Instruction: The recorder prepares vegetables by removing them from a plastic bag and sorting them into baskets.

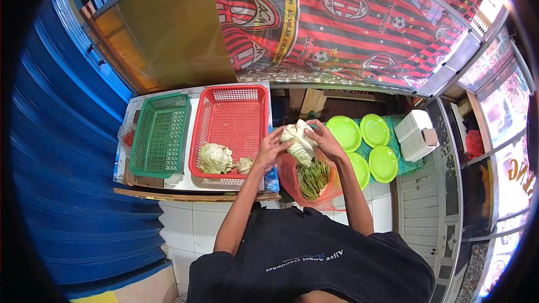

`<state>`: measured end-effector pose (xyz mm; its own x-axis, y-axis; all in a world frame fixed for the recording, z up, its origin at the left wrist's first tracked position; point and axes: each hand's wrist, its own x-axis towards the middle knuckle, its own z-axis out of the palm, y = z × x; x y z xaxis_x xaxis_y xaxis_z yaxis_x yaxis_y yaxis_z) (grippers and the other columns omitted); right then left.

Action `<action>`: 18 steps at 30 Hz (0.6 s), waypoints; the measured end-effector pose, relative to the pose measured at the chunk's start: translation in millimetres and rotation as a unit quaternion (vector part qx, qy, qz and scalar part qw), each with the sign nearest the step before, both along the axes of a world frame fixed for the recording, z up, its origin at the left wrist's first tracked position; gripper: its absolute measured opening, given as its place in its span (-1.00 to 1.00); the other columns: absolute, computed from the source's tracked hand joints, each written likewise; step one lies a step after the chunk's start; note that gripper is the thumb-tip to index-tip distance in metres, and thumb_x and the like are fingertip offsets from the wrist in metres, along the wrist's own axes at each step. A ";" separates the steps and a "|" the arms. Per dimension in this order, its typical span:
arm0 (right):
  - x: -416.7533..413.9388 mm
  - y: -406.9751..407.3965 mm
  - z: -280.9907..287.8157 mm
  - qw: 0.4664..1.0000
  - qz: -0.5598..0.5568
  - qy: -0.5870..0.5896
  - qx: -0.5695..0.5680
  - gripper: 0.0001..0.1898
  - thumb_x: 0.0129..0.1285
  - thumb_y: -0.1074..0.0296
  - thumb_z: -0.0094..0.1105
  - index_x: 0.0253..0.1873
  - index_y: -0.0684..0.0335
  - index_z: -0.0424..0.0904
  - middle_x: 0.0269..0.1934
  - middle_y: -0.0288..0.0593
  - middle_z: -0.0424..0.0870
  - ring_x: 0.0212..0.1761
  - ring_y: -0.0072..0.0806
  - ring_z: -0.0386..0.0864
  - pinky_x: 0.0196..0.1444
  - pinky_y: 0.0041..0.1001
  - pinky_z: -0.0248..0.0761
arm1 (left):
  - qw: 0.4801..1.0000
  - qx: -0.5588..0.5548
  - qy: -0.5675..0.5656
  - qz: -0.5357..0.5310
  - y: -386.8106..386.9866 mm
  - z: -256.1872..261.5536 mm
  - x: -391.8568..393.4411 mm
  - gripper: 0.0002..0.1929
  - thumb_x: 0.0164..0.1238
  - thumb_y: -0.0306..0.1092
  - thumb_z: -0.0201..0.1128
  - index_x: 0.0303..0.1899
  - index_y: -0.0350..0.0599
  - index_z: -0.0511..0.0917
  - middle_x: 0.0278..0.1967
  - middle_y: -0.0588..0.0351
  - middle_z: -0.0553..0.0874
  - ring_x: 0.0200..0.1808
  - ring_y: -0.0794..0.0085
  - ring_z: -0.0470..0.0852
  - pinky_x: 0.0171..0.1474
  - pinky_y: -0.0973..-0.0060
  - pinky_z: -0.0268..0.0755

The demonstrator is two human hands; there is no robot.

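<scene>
A pale cabbage (301,142) is held up between my two hands, above a red plastic bag (290,176) of long green vegetables (313,180), perhaps beans. On its left side, my left hand (273,148) grips it with curled fingers. At its upper right, my right hand (325,138) holds it with the thumb over the leaves. To the left, a red plastic basket (265,134) holds a larger cabbage (215,158) and a smaller leafy piece (244,165) near its front edge.
Left of the red basket stands a green plastic basket (185,134), beside a small bag of red items (128,139). Several lime-green plates (374,130) lie on the right, near a stack of white paper (414,134). A glazed frame runs behind the table.
</scene>
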<state>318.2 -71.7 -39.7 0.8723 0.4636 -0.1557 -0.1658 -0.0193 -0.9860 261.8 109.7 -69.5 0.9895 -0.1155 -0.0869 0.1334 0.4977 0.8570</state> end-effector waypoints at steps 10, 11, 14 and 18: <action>-29.3 30.0 -24.6 0.976 0.074 0.060 0.196 -0.32 0.16 0.30 0.21 0.33 0.25 0.08 0.18 -0.16 0.35 0.16 -0.40 0.38 0.18 -0.42 0.28 | 0.991 -0.101 0.009 0.091 23.4 -8.7 -14.6 -0.53 0.15 -0.51 0.27 0.12 -0.33 0.36 -0.02 0.06 0.56 -0.06 0.46 0.58 -0.08 0.59 0.53; -29.1 33.9 -33.1 0.970 0.063 0.103 0.210 -0.35 0.18 0.28 0.20 0.31 0.28 0.09 0.18 -0.15 0.35 0.16 -0.39 0.38 0.18 -0.41 0.28 | 0.989 -0.111 -0.004 0.096 24.3 -8.1 -16.2 -0.54 0.16 -0.52 0.25 0.11 -0.32 0.36 -0.02 0.07 0.56 -0.06 0.46 0.58 -0.08 0.59 0.53; -28.1 52.4 -41.2 0.962 0.087 0.123 0.226 -0.41 0.23 0.21 0.14 0.27 0.32 0.15 0.14 -0.15 0.39 0.13 -0.42 0.40 0.15 -0.43 0.30 | 0.986 -0.118 -0.009 0.118 38.0 -12.5 -23.6 -0.56 0.18 -0.53 0.23 0.11 -0.29 0.36 -0.03 0.09 0.56 -0.06 0.47 0.58 -0.08 0.58 0.53; -29.0 74.0 -45.0 0.976 0.085 0.125 0.154 -0.42 0.25 0.15 0.12 0.25 0.34 0.17 0.10 -0.16 0.41 0.09 -0.44 0.41 0.12 -0.44 0.30 | 0.984 -0.111 0.031 0.139 58.2 -10.6 -37.1 -0.55 0.19 -0.54 0.21 0.14 -0.22 0.33 -0.04 0.09 0.55 -0.06 0.46 0.58 -0.07 0.56 0.52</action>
<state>289.2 2.3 -84.7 0.7312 0.6568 -0.1845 -0.4228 0.2240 -0.8781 224.7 167.9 -80.1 0.9791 0.1364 -0.1508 0.0137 0.6959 0.7180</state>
